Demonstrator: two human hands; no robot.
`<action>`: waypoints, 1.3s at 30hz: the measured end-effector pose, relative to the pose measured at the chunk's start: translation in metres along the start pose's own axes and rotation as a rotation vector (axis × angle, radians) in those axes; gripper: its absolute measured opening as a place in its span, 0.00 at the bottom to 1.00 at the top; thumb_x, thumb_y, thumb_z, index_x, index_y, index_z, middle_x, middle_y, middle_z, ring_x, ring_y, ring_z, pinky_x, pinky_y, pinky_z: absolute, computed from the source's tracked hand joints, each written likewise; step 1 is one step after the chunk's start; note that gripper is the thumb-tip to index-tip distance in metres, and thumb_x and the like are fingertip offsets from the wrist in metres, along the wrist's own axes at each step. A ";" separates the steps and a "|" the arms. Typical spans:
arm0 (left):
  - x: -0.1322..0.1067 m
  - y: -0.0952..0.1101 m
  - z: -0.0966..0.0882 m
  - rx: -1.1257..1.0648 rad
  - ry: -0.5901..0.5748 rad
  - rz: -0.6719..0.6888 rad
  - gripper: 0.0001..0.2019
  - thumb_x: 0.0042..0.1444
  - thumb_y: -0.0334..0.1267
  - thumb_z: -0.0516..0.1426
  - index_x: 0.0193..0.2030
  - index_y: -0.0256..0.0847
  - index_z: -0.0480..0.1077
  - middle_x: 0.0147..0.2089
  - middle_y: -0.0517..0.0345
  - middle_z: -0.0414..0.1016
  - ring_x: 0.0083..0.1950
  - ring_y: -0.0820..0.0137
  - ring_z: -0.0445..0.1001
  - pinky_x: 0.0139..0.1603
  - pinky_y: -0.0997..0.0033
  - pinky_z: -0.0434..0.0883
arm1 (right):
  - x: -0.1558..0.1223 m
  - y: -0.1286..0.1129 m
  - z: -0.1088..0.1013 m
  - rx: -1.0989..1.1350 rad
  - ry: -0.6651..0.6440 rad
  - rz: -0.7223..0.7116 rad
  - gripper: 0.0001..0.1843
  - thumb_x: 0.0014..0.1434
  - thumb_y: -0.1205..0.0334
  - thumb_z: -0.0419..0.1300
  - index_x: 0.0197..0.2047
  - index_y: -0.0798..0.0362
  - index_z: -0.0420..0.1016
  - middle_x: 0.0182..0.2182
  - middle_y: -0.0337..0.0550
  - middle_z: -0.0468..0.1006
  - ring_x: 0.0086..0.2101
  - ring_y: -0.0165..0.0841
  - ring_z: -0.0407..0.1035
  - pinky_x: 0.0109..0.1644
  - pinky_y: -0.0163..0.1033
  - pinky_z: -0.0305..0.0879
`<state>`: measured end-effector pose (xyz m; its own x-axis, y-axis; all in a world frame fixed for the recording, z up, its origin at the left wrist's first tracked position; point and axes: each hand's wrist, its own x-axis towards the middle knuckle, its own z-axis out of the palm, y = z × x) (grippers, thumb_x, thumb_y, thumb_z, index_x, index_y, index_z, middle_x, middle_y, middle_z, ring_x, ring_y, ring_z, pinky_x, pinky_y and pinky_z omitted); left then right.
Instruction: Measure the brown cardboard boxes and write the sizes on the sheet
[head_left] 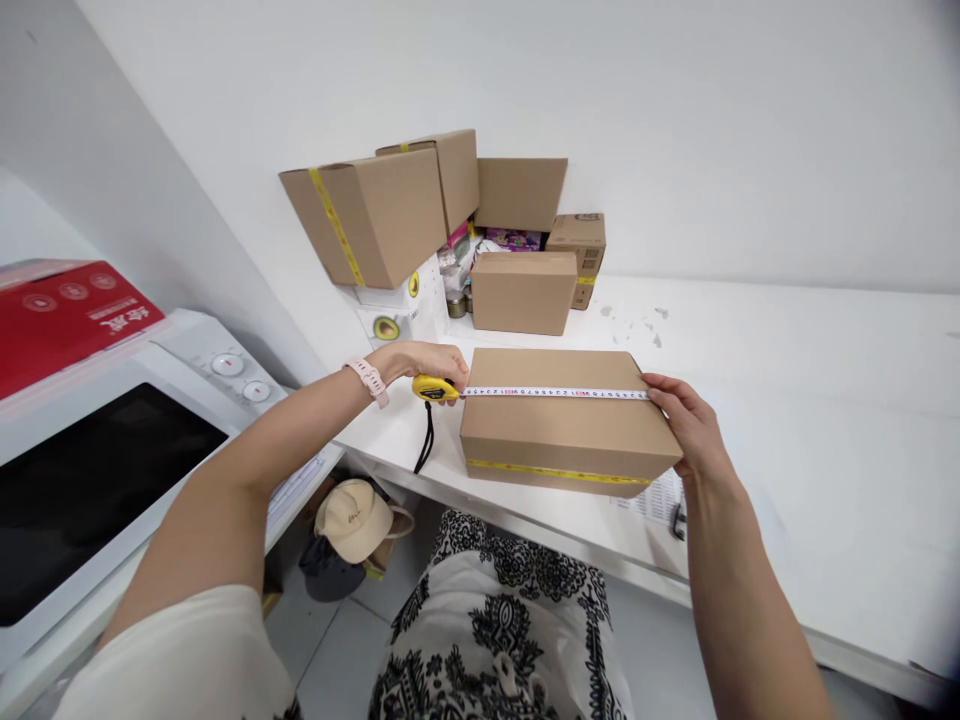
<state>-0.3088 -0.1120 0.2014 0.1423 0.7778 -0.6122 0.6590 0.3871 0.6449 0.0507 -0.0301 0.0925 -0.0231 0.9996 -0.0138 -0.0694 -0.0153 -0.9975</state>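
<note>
A brown cardboard box with yellow tape along its near side lies on the white table in front of me. My left hand, closed around a yellow tape measure, is at the box's left edge, and a black wrist strap hangs from the case. The white measuring blade runs straight across the top of the box to its right edge. There my right hand pinches the blade's end between thumb and fingers, other fingers resting on the box's right side.
Stacked cardboard boxes, a smaller box and packaged goods stand against the wall. To the left is a white microwave with a red box on top. Printed paper lies by the box. A beige cap sits below the table.
</note>
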 end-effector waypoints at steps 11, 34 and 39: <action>-0.002 0.001 0.002 0.003 0.007 -0.004 0.03 0.40 0.34 0.61 0.23 0.38 0.72 0.21 0.57 0.76 0.25 0.69 0.75 0.27 0.72 0.71 | 0.000 0.002 -0.001 -0.020 -0.012 -0.015 0.18 0.47 0.50 0.69 0.41 0.47 0.80 0.39 0.42 0.80 0.32 0.34 0.70 0.31 0.38 0.66; -0.101 0.023 0.192 -0.664 -0.113 0.156 0.15 0.53 0.46 0.66 0.45 0.43 0.74 0.43 0.50 0.79 0.40 0.68 0.76 0.41 0.68 0.71 | 0.043 -0.090 0.018 -0.163 -0.442 -0.234 0.17 0.46 0.61 0.74 0.37 0.52 0.75 0.28 0.39 0.74 0.33 0.33 0.70 0.45 0.44 0.69; -0.063 0.033 0.259 -1.058 -0.111 0.358 0.31 0.48 0.58 0.68 0.53 0.44 0.71 0.43 0.48 0.79 0.41 0.67 0.76 0.40 0.69 0.69 | 0.077 -0.080 0.071 -0.281 -0.666 -0.135 0.15 0.44 0.68 0.73 0.34 0.52 0.73 0.26 0.39 0.76 0.29 0.31 0.68 0.37 0.39 0.65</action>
<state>-0.1042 -0.2766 0.1431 0.2973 0.9006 -0.3172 -0.3846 0.4170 0.8235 -0.0163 0.0466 0.1760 -0.6396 0.7659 0.0663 0.1420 0.2025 -0.9689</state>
